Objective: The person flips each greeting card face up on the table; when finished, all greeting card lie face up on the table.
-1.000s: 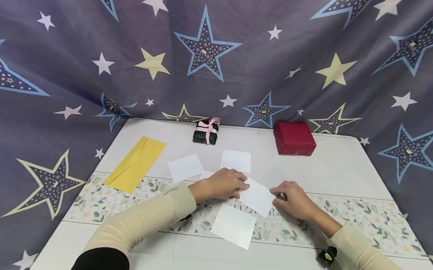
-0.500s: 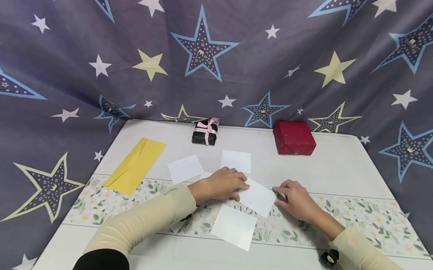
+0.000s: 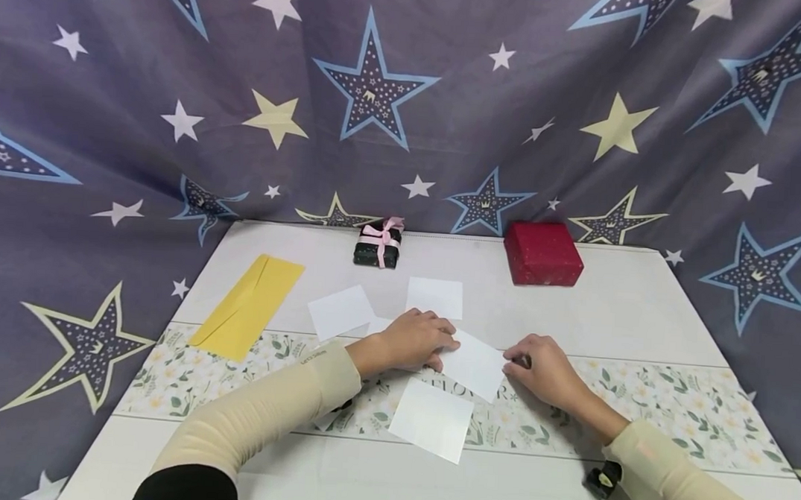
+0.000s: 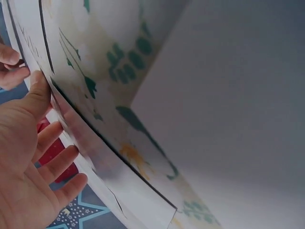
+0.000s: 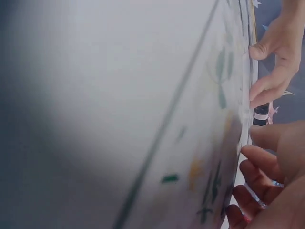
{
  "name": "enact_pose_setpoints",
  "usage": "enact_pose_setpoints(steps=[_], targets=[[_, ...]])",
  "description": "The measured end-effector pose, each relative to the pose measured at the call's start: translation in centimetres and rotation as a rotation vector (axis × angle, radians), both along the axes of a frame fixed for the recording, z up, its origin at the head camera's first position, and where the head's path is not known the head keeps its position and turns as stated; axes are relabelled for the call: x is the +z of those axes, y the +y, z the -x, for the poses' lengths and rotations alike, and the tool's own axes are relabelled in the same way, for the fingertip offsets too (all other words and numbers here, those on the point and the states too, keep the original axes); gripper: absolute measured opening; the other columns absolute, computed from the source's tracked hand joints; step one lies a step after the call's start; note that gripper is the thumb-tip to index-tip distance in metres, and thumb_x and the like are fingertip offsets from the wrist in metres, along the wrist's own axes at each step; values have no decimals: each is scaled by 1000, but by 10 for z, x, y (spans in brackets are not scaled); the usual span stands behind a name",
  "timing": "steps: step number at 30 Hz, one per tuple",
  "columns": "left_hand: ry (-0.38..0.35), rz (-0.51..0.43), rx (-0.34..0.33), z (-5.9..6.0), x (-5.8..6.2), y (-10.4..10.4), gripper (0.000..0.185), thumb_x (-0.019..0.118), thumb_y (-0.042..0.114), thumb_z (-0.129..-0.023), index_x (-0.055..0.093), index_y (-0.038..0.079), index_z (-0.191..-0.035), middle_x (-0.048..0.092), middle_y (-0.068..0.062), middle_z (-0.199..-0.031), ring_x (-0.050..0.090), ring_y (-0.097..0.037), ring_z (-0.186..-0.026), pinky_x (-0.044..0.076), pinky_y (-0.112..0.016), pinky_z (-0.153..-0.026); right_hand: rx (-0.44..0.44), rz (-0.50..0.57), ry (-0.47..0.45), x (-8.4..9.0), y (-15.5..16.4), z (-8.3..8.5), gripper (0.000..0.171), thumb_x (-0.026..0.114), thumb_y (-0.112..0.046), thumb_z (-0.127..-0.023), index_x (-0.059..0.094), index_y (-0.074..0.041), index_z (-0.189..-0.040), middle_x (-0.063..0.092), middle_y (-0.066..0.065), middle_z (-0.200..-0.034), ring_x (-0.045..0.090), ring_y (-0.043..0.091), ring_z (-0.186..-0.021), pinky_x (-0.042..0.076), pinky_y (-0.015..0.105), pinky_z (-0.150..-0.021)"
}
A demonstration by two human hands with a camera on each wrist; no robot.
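Note:
White square paper sheets lie about the middle of the table, some overlapping. My left hand (image 3: 413, 342) rests on the left part of one tilted sheet (image 3: 477, 364), fingers pointing right. Its thumb is at the sheet's edge and the other fingers are spread in the left wrist view. At the sheet's right corner is my right hand (image 3: 544, 368), bent thumb and forefinger touching the edge, with a small gap between their tips in the right wrist view. Nearer the front lies another sheet (image 3: 431, 421); two more, the back sheet (image 3: 435, 296) and the left sheet (image 3: 340, 312), lie beyond.
A yellow envelope (image 3: 247, 307) lies at the left. Along the back edge stand a small dark gift box (image 3: 377, 245) with a pink ribbon and a red box (image 3: 543, 254). A star-patterned curtain (image 3: 232, 101) hangs behind the table (image 3: 646, 313).
My right hand shifts very slightly at the sheet's right corner, and its fingertips come closer over the edge. The left hand stays in place. The head view drifts a little.

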State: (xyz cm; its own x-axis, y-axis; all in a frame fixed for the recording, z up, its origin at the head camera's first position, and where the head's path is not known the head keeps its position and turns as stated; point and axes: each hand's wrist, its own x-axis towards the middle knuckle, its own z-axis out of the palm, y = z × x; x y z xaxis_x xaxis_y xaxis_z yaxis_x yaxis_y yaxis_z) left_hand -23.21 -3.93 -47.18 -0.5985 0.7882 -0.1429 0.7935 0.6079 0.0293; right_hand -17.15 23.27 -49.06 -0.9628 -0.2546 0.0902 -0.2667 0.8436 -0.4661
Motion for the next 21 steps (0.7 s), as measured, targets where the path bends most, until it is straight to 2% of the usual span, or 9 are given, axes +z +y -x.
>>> enact_pose_setpoints(steps=[11,16,21], targets=[[13,-11,-11,-2,1,-1,56,64,54,-91,61,29,-142,55,4,-150,56,-20,-134,49,-44,-106,-70,80,-196,7,-5,9,16,78,-13,-87,72,-3,-98,68,8,-93,61,17,-83,55,33,-74],[24,-6,-7,-2,-1,-1,57,64,54,-91,61,30,-142,56,5,-150,56,-19,-133,49,-43,-105,-52,105,-245,13,-4,11,19,76,-14,-88,65,-6,-101,65,2,-86,57,13,-77,49,27,-68],[23,-2,-1,-2,0,0,57,65,54,-91,60,30,-143,55,5,-150,56,-19,-134,49,-42,-106,44,103,-232,16,-1,14,31,75,-12,-89,69,-3,-117,59,0,-86,52,13,-79,44,26,-69]])
